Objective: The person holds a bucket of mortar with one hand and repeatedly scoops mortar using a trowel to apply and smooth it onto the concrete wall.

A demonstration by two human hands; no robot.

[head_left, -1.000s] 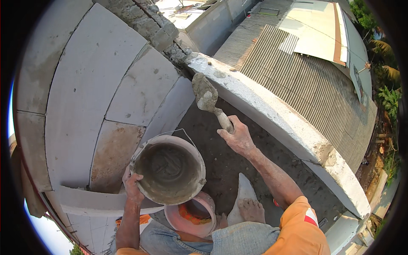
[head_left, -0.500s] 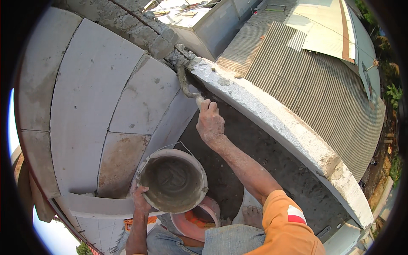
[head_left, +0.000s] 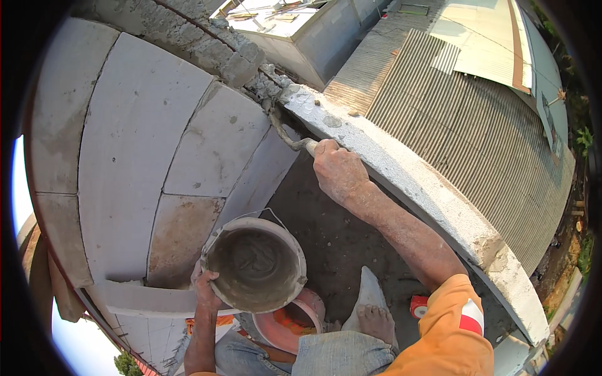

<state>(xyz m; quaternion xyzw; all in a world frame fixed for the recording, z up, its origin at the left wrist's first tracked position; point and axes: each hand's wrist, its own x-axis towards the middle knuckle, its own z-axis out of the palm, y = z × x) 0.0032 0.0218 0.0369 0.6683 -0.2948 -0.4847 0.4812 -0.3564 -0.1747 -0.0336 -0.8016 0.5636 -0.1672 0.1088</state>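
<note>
While the left hand [head_left: 207, 285] grasps the near-left rim of a mortar-smeared bucket [head_left: 293, 250], thumb over the edge, the right hand [head_left: 342, 172] is clenched round the handle of a mortar-caked trowel [head_left: 284, 136]. Trowel is far of the bucket, slightly right, blade end up at the corner where the pale block wall [head_left: 144, 144] on the left meets the low white-topped wall [head_left: 426, 194] on the right. Blade mostly hidden, seen edge-on; can't tell if it touches either wall. Rough concrete [head_left: 241, 62] just beyond that corner.

Bucket holds grey wet mortar [head_left: 251, 260], wire handle [head_left: 269, 211] standing at its far side. Second bucket, pinkish-orange [head_left: 269, 327], sits near and slightly right, partly covered by the first; orange residue inside. Bare foot [head_left: 375, 319], mortar-dusted, to its right on a dark grey floor [head_left: 320, 219]. Small red object [head_left: 419, 306] with a round pale face beside the orange sleeve [head_left: 448, 326]. Jeans at near edge. Corrugated roof [head_left: 464, 144] far right, past the low wall.
</note>
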